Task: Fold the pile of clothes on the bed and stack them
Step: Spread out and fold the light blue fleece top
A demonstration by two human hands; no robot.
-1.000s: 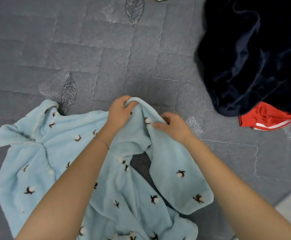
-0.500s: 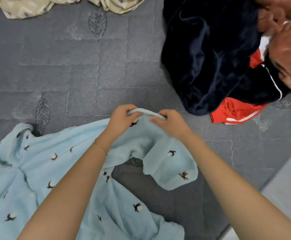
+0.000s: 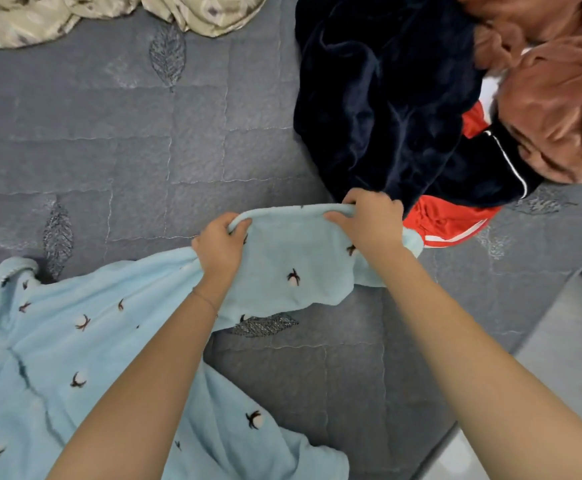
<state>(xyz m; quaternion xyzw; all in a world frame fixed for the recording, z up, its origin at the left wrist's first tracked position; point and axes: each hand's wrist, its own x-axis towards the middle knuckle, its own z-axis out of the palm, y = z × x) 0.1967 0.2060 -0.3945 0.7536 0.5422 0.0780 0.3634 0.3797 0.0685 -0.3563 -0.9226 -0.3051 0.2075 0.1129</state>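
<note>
- Head view: the left hand point(image 3: 218, 245) and the right hand point(image 3: 369, 220) each grip, fingers curled, the top edge of a light blue fleece garment with small cotton-flower prints point(image 3: 85, 344), stretching that edge taut between them.
- The rest of the garment lies spread over the grey quilted bedspread with stitched leaves point(image 3: 137, 140), lower left.
- A pile sits at upper right: dark navy velvet cloth point(image 3: 379, 98), red fabric with white stripes point(image 3: 448, 221), rust-brown plush cloth point(image 3: 559, 98).
- A beige patterned cloth point(image 3: 85, 13) lies crumpled at the top edge.

Bare quilt point(image 3: 144, 150) left — clothes pile point(image 3: 386, 98) right
</note>
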